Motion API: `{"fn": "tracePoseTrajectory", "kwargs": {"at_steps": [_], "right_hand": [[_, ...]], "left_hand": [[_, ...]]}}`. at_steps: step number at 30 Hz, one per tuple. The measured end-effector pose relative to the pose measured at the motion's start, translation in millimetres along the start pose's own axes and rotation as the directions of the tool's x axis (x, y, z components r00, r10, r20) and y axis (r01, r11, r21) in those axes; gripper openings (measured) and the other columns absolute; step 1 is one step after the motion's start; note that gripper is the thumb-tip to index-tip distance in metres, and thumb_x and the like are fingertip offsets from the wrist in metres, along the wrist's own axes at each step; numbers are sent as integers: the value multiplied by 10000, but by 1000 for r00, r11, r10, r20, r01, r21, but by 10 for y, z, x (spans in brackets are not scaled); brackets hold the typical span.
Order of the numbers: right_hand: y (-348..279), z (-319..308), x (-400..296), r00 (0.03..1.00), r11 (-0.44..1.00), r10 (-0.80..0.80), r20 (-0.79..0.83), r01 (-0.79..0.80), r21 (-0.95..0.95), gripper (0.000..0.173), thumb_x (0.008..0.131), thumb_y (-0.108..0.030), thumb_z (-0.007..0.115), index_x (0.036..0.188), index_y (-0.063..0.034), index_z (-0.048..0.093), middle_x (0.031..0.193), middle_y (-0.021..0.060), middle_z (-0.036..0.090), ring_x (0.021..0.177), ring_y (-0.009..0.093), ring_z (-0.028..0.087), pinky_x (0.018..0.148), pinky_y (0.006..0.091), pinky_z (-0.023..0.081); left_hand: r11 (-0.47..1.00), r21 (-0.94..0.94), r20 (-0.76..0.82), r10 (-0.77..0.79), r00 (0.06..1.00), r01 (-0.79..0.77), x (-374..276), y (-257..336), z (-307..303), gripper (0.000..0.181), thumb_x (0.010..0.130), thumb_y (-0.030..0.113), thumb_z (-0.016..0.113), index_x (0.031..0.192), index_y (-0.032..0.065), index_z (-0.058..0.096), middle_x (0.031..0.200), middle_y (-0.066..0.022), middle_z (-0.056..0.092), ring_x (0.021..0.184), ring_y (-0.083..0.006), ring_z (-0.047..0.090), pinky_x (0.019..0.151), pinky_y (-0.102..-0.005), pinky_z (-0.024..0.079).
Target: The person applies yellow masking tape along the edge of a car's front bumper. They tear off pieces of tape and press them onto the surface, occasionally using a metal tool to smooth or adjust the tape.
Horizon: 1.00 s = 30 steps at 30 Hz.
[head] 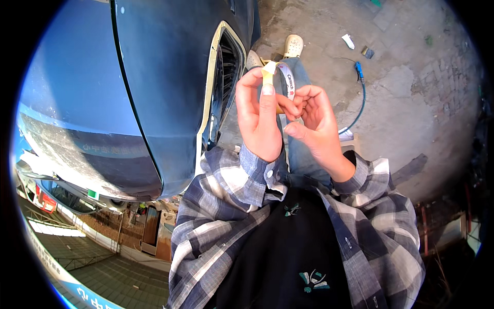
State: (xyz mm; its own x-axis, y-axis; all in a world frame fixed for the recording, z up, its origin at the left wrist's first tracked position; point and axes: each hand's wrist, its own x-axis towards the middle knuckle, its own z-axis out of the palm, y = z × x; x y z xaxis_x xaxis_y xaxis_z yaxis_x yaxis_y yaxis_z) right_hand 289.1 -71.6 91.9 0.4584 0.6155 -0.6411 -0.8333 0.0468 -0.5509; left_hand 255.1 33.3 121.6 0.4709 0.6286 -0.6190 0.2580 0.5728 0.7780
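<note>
My left hand [259, 119] holds a narrow roll of Cantech masking tape [286, 77], its thumb pressed on a yellow strip of the tape. The strip's pale end [269, 68] is folded over by the index finger. Left fingertips reach across beneath the roll. My right hand [318, 119] is close against the roll's right side, with curled fingers near the left fingertips and its thumb apart; any contact is hard to make out. To the left is a dark blue car body panel [166, 77]. Yellowish masking tape [210, 73] borders its opening with dark slats [227, 65].
On the concrete floor [401, 100] lie a blue hose [362, 100] with a blue fitting [359, 71], a white tube [348, 41] and a small dark block [367, 52]. A pale clog [294, 45] is on my foot. Another vehicle [69, 193] stands at the lower left.
</note>
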Motion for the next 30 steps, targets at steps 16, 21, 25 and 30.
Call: {"fn": "tracePoseTrajectory", "kwargs": {"at_steps": [16, 21, 25, 30], "right_hand": [[23, 29, 132, 981, 966, 48, 186, 2, -257, 910, 504, -223, 885, 1259, -62, 403, 1059, 9, 450, 892, 115, 388, 861, 267, 327], [0, 11, 111, 972, 951, 22, 233, 52, -305, 816, 532, -204, 865, 1218, -44, 453, 1072, 15, 478, 889, 114, 398, 855, 267, 337], [-210, -145, 105, 956, 965, 21, 292, 56, -254, 613, 644, -156, 803, 1163, -36, 501, 1059, 19, 492, 907, 102, 424, 858, 261, 364], [-398, -119, 202, 992, 917, -90, 92, 119, -381, 310, 773, -79, 698, 1052, -2, 588, 970, 24, 575, 837, 82, 483, 798, 233, 400]], "left_hand": [[957, -261, 6, -129, 992, 127, -22, 31, -161, 201, 949, 77, 486, 1125, 55, 394, 760, -44, 568, 411, -26, 376, 369, -180, 295], [939, -265, 66, -208, 976, 218, -42, 31, -240, 209, 945, 124, 517, 1103, 60, 396, 725, -31, 557, 389, -31, 355, 337, -198, 259], [967, -199, 32, -158, 987, 161, -46, 53, -336, 185, 962, 150, 486, 1103, 54, 414, 646, -12, 511, 376, -40, 340, 341, -200, 238], [954, -167, 94, -234, 968, 247, -96, 105, -322, 172, 967, 123, 461, 1120, 48, 438, 660, -20, 495, 386, -34, 341, 353, -182, 251]]}}
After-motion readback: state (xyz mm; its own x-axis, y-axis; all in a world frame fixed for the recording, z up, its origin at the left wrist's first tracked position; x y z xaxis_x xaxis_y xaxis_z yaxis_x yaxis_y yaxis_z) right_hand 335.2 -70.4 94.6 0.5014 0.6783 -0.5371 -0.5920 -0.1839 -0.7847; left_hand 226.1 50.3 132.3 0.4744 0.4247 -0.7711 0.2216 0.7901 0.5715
